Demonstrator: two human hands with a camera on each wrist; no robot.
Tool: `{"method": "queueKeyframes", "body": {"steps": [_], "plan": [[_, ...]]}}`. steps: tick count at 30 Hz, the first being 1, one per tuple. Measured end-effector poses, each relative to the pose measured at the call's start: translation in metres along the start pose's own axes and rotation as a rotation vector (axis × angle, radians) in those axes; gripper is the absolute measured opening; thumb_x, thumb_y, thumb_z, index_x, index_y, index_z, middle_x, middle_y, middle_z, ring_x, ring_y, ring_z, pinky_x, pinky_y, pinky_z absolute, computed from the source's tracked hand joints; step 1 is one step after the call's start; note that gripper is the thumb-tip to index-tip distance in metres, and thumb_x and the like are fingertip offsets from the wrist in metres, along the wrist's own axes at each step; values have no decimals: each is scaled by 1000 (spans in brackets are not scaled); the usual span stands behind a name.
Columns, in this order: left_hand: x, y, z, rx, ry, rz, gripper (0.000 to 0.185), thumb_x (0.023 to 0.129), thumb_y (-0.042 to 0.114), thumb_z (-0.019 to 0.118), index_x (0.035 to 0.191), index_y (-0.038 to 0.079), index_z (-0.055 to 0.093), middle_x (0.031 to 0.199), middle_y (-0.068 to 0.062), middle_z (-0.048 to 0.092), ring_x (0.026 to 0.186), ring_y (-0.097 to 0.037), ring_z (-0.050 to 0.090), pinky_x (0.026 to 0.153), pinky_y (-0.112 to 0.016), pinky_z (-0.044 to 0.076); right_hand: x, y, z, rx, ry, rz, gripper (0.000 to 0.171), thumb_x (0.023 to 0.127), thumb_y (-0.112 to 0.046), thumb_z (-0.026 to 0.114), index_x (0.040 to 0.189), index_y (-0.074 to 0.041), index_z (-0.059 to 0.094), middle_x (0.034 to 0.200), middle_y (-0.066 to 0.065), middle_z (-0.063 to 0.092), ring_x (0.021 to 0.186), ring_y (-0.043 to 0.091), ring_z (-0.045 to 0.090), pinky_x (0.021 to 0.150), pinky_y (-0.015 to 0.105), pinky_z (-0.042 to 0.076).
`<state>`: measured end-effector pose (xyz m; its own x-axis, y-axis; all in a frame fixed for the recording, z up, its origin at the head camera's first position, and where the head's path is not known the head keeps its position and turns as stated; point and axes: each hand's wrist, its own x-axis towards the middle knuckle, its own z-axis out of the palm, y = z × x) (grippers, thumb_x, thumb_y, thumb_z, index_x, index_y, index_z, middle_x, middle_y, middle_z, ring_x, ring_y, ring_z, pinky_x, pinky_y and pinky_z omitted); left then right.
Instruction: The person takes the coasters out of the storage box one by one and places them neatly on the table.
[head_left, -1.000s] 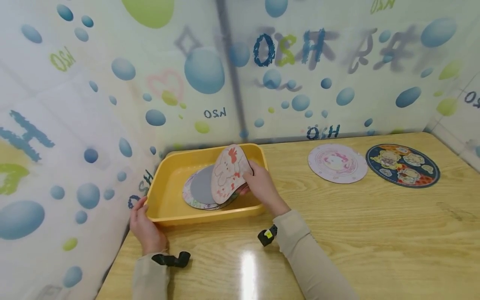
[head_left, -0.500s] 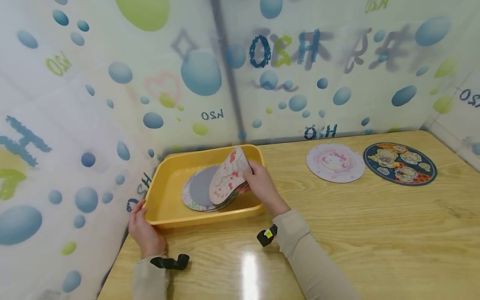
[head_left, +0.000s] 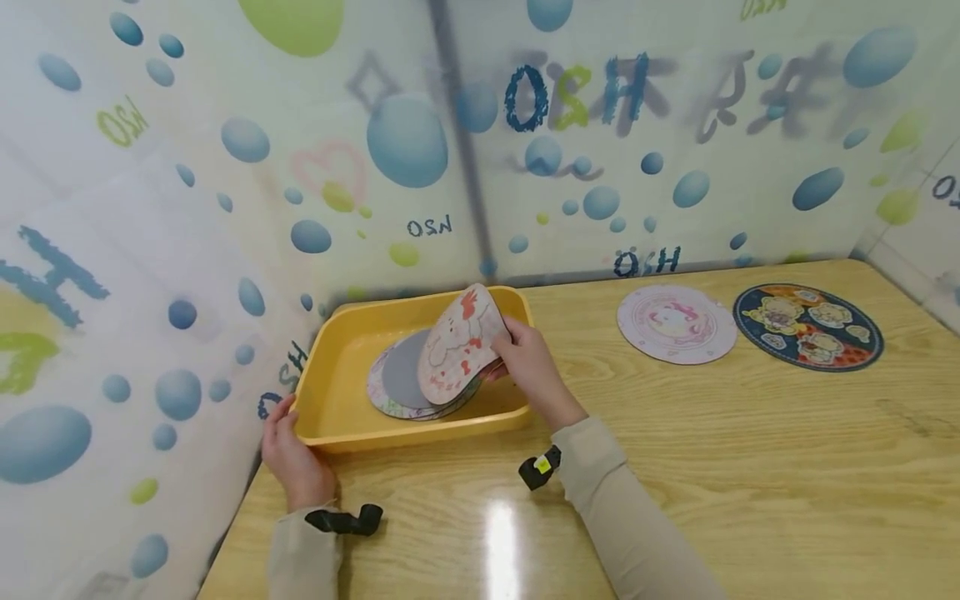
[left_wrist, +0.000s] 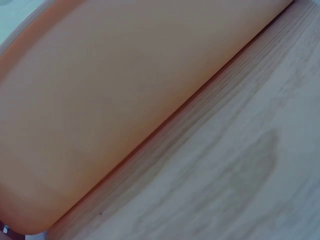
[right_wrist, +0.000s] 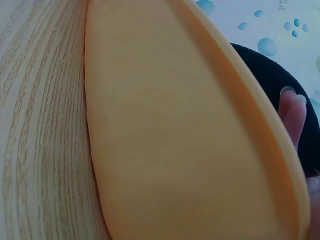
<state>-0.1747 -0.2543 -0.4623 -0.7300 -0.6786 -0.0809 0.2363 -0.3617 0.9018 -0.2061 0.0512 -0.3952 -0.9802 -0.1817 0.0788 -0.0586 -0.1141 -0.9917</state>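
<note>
A yellow tray [head_left: 337, 421] sits at the table's left rear corner and holds a stack of round printed mats [head_left: 397, 392]. My right hand [head_left: 528, 367] pinches the top mat [head_left: 457, 350], white with a red cartoon figure, and bends it up off the stack, baring a grey disc [head_left: 405, 371] beneath. My left hand [head_left: 288, 450] grips the tray's front left corner. In the right wrist view the tray's outer wall [right_wrist: 170, 130] fills the frame, with fingertips [right_wrist: 292, 112] against a dark mat. The left wrist view holds only the tray wall [left_wrist: 110, 100] and the wood table.
On the wood table [head_left: 675, 467] to the right lie a pink round mat [head_left: 677, 324] and a dark blue round mat [head_left: 808, 327]. Bubble-print sheets [head_left: 225, 208] wall in the back and left, close behind the tray.
Almost nothing differs: the right hand keeps the top mat lifted at about the same tilt, and the left hand stays on the tray corner.
</note>
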Motion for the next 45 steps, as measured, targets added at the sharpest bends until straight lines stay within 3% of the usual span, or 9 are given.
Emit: {"method": "queueKeyframes", "body": {"steps": [11,18,24,31,45], "plan": [[1,-1,-3,18,12,1,29,91,17,42,115,9,57,129,-2,41,113,-19,43,93,-28,39,13,23,-2,16,19,-16,26,91,-10,39,112,-9,54,84,17,61,61,28,60,57,38,53],[-2,-2,-5,9,15,-3,29,92,16,42,116,8,56,131,-4,39,113,-19,43,94,-28,39,-3,-1,2,23,-11,-4,32,91,-5,37,121,-1,49,91,28,57,59,23,60,61,42,52],[-2,-3,-3,6,8,4,29,92,16,41,115,8,57,132,-5,39,113,-19,43,94,-28,39,1,5,-3,51,25,-18,30,90,-5,39,117,-2,51,86,26,57,61,33,59,61,46,51],[-1,-3,0,-29,9,16,28,91,14,43,114,6,58,131,-7,40,112,-20,44,93,-29,40,10,17,-10,106,70,-42,27,88,-5,41,112,-4,54,78,22,57,57,29,58,51,33,51],[0,-1,0,-77,13,40,28,90,12,43,112,4,59,130,-8,41,111,-21,45,93,-30,40,12,10,-26,201,77,-57,31,87,-4,42,115,-2,51,74,15,56,52,19,56,49,26,50]]}}
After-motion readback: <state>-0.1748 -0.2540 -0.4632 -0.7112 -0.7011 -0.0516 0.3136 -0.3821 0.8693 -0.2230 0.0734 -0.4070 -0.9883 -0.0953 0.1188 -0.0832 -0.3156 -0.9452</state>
